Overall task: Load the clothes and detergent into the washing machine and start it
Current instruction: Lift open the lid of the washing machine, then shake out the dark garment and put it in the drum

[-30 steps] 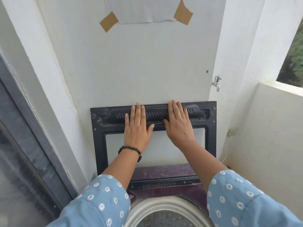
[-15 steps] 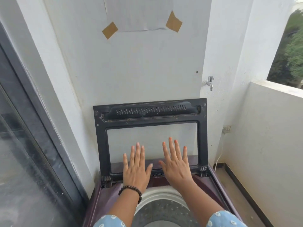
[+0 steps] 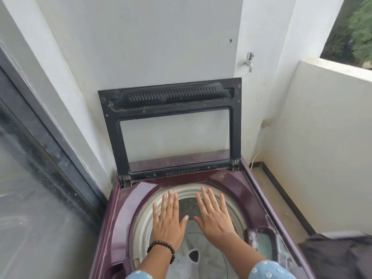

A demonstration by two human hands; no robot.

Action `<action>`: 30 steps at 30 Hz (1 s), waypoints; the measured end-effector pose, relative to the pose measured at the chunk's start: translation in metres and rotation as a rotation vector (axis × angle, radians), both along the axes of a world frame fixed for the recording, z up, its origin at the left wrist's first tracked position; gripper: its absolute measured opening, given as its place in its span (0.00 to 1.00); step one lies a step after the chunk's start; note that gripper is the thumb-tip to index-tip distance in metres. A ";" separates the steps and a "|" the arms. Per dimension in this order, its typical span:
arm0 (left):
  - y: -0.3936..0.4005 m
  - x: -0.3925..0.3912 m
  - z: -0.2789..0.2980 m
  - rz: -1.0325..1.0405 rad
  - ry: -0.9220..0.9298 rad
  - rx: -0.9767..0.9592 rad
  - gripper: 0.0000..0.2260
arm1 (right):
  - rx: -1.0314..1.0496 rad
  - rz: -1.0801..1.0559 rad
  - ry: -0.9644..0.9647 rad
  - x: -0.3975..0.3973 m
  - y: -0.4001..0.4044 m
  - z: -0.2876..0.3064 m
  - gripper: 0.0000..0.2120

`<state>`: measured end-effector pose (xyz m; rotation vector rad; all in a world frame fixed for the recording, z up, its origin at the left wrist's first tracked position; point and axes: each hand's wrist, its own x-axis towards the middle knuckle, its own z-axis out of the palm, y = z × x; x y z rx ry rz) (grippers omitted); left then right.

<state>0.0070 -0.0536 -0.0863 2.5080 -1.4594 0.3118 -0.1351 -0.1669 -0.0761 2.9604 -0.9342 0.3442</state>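
Observation:
A maroon top-loading washing machine (image 3: pixel 120 208) stands below me with its black-framed glass lid (image 3: pixel 171 97) raised upright against the white wall. The round drum opening (image 3: pixel 141 222) has a pale rim and a grey perforated tub inside. My left hand (image 3: pixel 168 222), with a dark bead bracelet at the wrist, hovers flat over the drum with fingers spread. My right hand (image 3: pixel 213 216) hovers beside it, also flat and holding nothing. A dark heap of cloth (image 3: pixel 338 256) shows at the lower right edge. No detergent is visible.
A glass sliding door (image 3: pixel 30 178) runs along the left. A metal tap (image 3: pixel 248 61) juts from the wall above the machine's right corner. A low white parapet wall (image 3: pixel 322 137) closes the right side, with a narrow strip of floor (image 3: pixel 281 208) beside the machine.
Both hands have left the raised lid and come down toward me, over the drum opening. The lid stays upright against the wall. My view has tilted downward.

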 end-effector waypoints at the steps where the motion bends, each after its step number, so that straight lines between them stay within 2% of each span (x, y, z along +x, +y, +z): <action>1: 0.002 -0.001 -0.002 0.000 0.005 0.011 0.31 | 0.005 0.008 0.006 -0.001 0.002 0.001 0.36; 18: -0.039 -0.046 0.007 -0.079 0.021 0.050 0.32 | 0.100 -0.144 0.083 -0.049 -0.019 0.024 0.31; 30: -0.117 -0.138 0.042 -0.147 -0.066 0.020 0.31 | 0.137 -0.267 0.046 -0.145 -0.078 0.054 0.31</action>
